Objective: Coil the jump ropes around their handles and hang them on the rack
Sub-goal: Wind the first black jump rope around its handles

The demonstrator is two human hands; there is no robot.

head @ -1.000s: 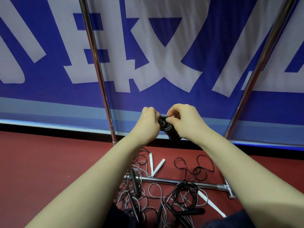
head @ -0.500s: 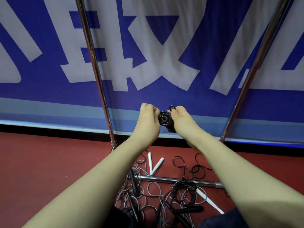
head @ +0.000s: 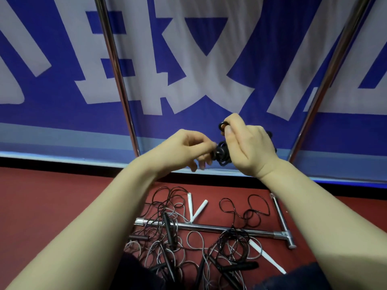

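Right hand point(head: 249, 147) risen, pinching rope loop point(head: 222, 124), left hand point(head: 184, 149) gripping handles point(head: 221, 154)

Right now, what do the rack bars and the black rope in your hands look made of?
Rack bars: metal, likely chromed or polished steel, given the bright mirror-like streaks. Black rope: a thin, smooth, slightly shiny cord, probably plastic or plastic-coated. Its core isn't visible.

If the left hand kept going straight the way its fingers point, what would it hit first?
The left hand points rightward at the coiled black jump rope gripped by the right hand; it would meet that first, if not touching already.
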